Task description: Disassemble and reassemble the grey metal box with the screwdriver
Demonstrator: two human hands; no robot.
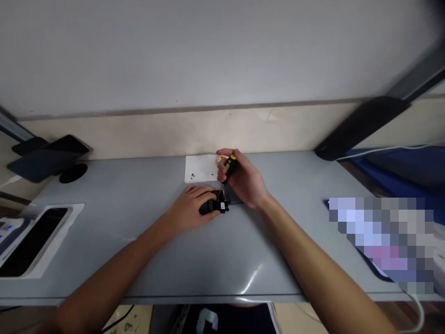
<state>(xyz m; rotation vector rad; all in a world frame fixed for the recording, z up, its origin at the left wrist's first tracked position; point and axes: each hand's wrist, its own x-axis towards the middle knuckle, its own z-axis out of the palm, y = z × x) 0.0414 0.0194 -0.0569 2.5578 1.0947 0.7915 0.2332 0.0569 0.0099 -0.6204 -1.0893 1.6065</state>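
A small black device (207,207) with green circuitry and a white label lies on the grey table, left of a dark flat piece (233,195). My left hand (191,208) is closed around the device from the left, its thumb along the near edge. In my right hand (245,180) is a black and yellow screwdriver (230,166), tilted, its thin shaft pointing down at the device. Whether the tip sits in a screw is too small to tell. Behind the device is a white paper sheet (200,168) bearing several tiny black parts.
A phone (36,239) lies on white paper at the left, near a dark device on a round stand (73,173). At the right is a partly pixelated tablet (378,273) with a cable. A black post base (361,125) stands behind.
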